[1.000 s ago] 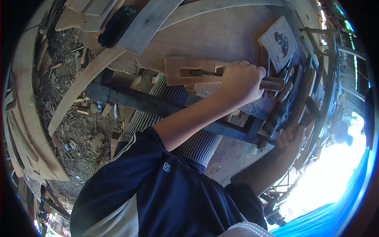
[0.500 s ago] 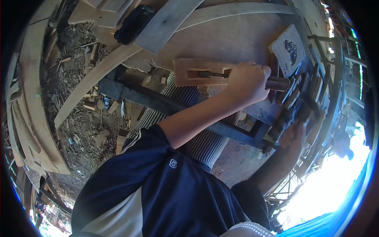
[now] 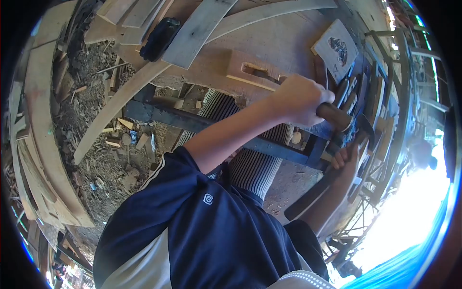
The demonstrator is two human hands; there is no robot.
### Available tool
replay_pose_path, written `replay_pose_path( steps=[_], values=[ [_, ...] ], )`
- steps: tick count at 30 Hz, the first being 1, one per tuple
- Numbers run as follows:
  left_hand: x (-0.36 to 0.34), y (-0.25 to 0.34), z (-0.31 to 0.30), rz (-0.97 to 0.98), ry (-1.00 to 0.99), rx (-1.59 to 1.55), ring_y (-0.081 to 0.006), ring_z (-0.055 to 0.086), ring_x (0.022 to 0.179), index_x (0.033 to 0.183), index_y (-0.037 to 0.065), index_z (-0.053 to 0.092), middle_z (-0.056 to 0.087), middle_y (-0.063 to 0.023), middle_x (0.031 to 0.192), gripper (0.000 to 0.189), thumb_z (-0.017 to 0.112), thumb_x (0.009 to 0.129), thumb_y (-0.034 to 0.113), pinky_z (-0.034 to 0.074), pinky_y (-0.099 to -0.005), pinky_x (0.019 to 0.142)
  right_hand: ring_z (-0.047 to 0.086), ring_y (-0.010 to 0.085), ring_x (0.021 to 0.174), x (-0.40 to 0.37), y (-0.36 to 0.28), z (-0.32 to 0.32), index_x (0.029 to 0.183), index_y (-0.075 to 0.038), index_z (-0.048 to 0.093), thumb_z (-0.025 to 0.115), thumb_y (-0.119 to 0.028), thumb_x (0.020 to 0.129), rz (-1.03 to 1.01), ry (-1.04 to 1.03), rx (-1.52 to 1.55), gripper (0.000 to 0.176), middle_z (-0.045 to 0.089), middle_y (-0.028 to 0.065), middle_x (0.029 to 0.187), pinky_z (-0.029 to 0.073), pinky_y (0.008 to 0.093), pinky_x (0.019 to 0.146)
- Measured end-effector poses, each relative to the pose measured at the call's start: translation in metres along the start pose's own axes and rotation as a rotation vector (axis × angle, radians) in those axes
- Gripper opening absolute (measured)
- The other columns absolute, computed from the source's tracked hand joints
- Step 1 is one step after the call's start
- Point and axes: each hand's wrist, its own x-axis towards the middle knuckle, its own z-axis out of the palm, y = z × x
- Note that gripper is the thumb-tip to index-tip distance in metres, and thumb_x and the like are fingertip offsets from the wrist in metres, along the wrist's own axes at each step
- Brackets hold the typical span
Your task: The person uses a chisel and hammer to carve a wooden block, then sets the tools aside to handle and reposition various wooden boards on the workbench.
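Left hand [image 3: 299, 100] grips chisel [image 3: 334, 116]; patterned board [image 3: 335, 50] near, grey plank [image 3: 199, 34] farther.

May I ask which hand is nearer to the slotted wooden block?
Left: the left hand is at the right end of the slotted wooden block; the right hand is farther right.

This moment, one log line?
left hand: holds chisel; right hand: holds hammer; chisel blade: in slotted wooden block; hammer head: near chisel handle

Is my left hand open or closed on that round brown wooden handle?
Closed: your left hand makes a fist around the handle, its end protruding.
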Motion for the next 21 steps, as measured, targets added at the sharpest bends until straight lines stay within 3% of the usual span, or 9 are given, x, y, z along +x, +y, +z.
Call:
replay_pose_path(
  steps=[2,4,6,8,12,14,15,17,21],
  values=[
    [-0.001,0.004,-0.023,0.127,0.125,-0.225,-0.0223,0.067,0.066,0.080,0.014,0.065,0.064,-0.0060,0.068,0.018,0.076,0.069,0.023,0.051,-0.0354,0.059,0.038,0.0099,0.049,-0.001,0.015,0.013,0.099,-0.012,0.050,0.051,-0.037,0.101,0.033,-0.056,0.056,0.025,0.040,-0.0012,0.066,0.032,0.0245,0.042],
    [-0.004,0.009,-0.061,0.107,0.353,-0.426,-0.0158,0.065,0.063,0.083,0.013,0.065,0.064,-0.0019,0.069,0.023,0.080,0.070,0.025,0.048,-0.0309,0.057,0.039,0.0108,0.050,-0.004,0.027,0.040,0.096,-0.010,0.049,0.053,-0.035,0.100,0.006,-0.100,0.053,0.026,0.040,0.0003,0.066,0.034,0.0256,0.044],
    [-0.011,0.016,-0.114,-0.205,0.356,-0.435,-0.0124,0.063,0.063,0.087,0.008,0.065,0.065,0.0016,0.071,0.030,0.080,0.073,0.030,0.048,-0.0274,0.057,0.042,0.0117,0.051,0.000,0.030,0.059,0.095,-0.009,0.048,0.053,-0.034,0.100,-0.040,-0.161,0.055,0.025,0.043,0.0017,0.066,0.037,0.0268,0.045],
    [-0.011,0.009,-0.153,-0.437,0.192,-0.187,-0.0220,0.068,0.074,0.093,0.003,0.069,0.070,-0.0122,0.083,0.038,0.079,0.073,0.034,0.054,-0.0341,0.072,0.046,0.0131,0.052,0.007,0.027,0.081,0.095,-0.008,0.049,0.052,-0.032,0.101,-0.104,-0.209,0.007,0.024,0.046,0.0035,0.067,0.040,0.0288,0.047],
    [-0.021,-0.058,-0.124,-0.539,0.089,0.189,-0.0261,0.070,0.086,0.103,0.001,0.069,0.071,-0.0158,0.092,0.054,0.081,0.070,0.043,0.054,-0.0357,0.078,0.053,0.0154,0.054,0.052,0.031,0.116,0.093,-0.006,0.048,0.051,-0.030,0.101,-0.181,-0.376,-0.013,0.025,0.055,0.0065,0.071,0.046,0.0301,0.049],
    [-0.018,-0.058,-0.106,-0.670,-0.168,0.456,-0.0292,0.068,0.098,0.109,0.001,0.067,0.071,-0.0173,0.101,0.070,0.084,0.063,0.051,0.054,-0.0378,0.082,0.054,0.0152,0.055,0.068,0.037,0.135,0.093,-0.007,0.048,0.050,-0.030,0.101,-0.190,-0.407,-0.030,0.025,0.056,0.0066,0.071,0.047,0.0295,0.050],
    [-0.016,-0.058,-0.102,-0.667,-0.167,0.461,-0.0292,0.068,0.098,0.109,0.001,0.067,0.071,-0.0173,0.101,0.070,0.084,0.063,0.051,0.054,-0.0378,0.082,0.055,0.0150,0.055,0.074,0.041,0.142,0.093,-0.007,0.048,0.050,-0.031,0.102,-0.195,-0.432,-0.052,0.025,0.057,0.0066,0.071,0.049,0.0290,0.051],
    [-0.012,-0.058,-0.096,-0.776,-0.336,0.539,-0.0322,0.063,0.111,0.125,-0.005,0.056,0.065,-0.0205,0.118,0.090,0.087,0.059,0.047,0.050,-0.0390,0.093,0.055,0.0145,0.055,0.081,0.050,0.148,0.094,-0.007,0.048,0.050,-0.031,0.102,-0.173,-0.426,-0.061,0.025,0.056,0.0063,0.071,0.049,0.0286,0.051],
    [-0.017,-0.085,-0.090,-0.858,-0.354,0.403,-0.0331,0.059,0.116,0.127,-0.007,0.053,0.063,-0.0204,0.122,0.099,0.089,0.054,0.049,0.048,-0.0389,0.096,0.054,0.0145,0.056,0.085,0.051,0.149,0.093,-0.008,0.047,0.050,-0.030,0.101,-0.120,-0.396,-0.055,0.024,0.055,0.0062,0.072,0.050,0.0295,0.051]
  ],
)
